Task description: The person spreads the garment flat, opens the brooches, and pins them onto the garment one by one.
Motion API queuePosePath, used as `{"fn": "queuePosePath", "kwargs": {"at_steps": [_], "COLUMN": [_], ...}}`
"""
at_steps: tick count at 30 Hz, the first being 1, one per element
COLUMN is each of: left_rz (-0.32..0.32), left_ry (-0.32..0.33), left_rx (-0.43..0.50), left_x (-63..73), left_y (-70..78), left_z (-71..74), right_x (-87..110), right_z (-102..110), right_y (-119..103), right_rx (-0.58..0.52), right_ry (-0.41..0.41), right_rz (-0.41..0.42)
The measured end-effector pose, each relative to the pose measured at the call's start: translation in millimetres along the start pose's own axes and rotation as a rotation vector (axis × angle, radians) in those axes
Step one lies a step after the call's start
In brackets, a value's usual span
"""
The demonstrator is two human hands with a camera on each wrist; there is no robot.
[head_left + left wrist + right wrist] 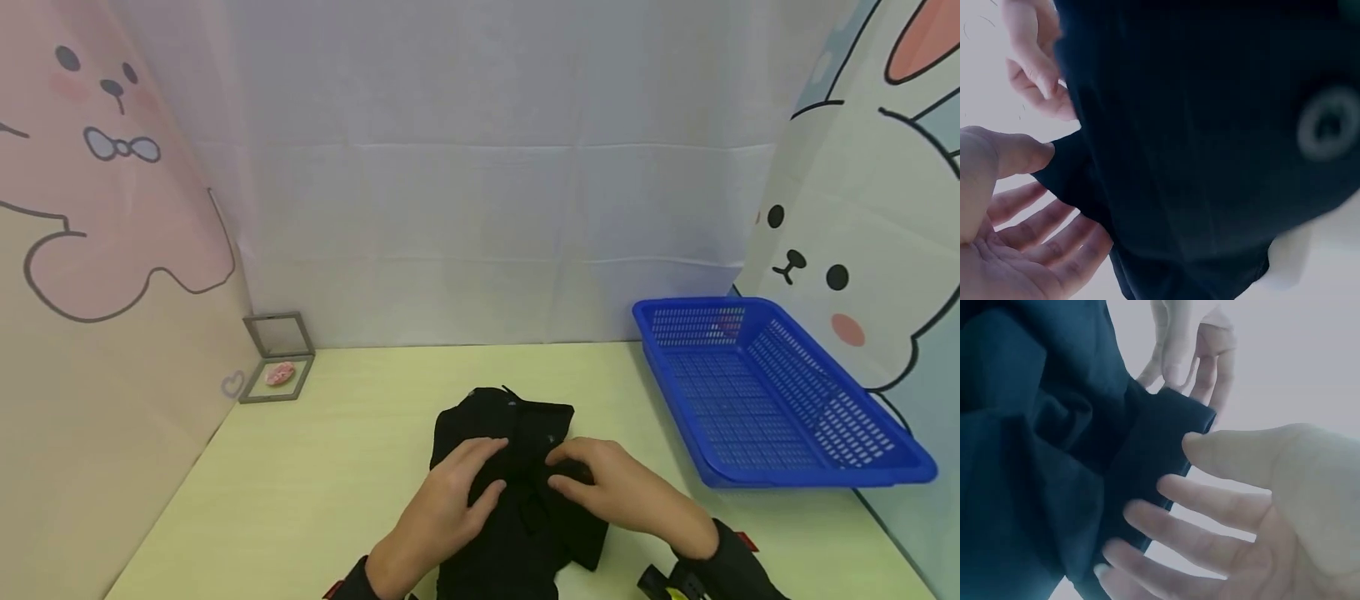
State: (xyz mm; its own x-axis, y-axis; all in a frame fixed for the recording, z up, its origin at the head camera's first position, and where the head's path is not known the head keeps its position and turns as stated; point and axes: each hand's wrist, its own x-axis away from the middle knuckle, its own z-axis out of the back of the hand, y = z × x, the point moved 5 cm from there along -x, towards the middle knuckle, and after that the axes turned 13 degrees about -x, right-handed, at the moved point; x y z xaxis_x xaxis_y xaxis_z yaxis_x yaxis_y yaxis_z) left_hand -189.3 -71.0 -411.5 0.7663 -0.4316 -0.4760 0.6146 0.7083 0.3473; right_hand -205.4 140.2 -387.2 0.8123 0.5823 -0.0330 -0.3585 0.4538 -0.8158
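Observation:
A black garment (pixel 517 500), folded in layers, lies in front of me on the pale table. My left hand (pixel 450 492) is over its left part, thumb and fingers spread apart. In the left wrist view the left thumb (pixel 1025 153) meets the cloth edge, with straight fingers beside it. On the other side my right hand (pixel 618 483) reaches in with thumb and index parted. Its straight fingers (pixel 1191 531) and thumb touch a cloth band in the right wrist view. A grey ring-shaped fastener (pixel 1329 123) shows on the fabric.
A blue plastic basket (pixel 757 400) with slotted walls stands at the right. At the back left sits an open grey-framed case (pixel 298 379) with a small pink item (pixel 281 373) in it. White cloth (pixel 465 200) hangs behind the table (pixel 360 433).

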Motion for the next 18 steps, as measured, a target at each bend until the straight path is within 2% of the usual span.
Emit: {"fn": "queuePosePath", "kwargs": {"at_steps": [5,9,13,15,18], "left_rz": [-0.049,-0.079,-0.120,-0.149,-0.178], "left_ry": [-0.055,-0.107,-0.134,-0.138,-0.143], "left_rx": [-0.030,-0.037,-0.040,-0.063,-0.099], "left_x": [0.1,0.3,1.3,2.3,4.2], "left_y": [10.5,15.5,19.5,21.3,22.9], "left_z": [-9.7,-15.4,-19.9,-21.2,-22.1], "right_x": [-0.4,-4.3,-8.0,-9.0,-11.5], "right_z": [-5.9,-10.4,-16.2,-19.7,-23.0], "right_y": [9.0,20.5,28.1,30.0,30.4], "right_rx": [-0.121,-0.198,-0.369,-0.472,-0.568], "right_ry": [-0.051,-0.025,-0.008,-0.015,-0.034], "right_rz": [-0.026,-0.070,-0.139,-0.189,-0.224]}}
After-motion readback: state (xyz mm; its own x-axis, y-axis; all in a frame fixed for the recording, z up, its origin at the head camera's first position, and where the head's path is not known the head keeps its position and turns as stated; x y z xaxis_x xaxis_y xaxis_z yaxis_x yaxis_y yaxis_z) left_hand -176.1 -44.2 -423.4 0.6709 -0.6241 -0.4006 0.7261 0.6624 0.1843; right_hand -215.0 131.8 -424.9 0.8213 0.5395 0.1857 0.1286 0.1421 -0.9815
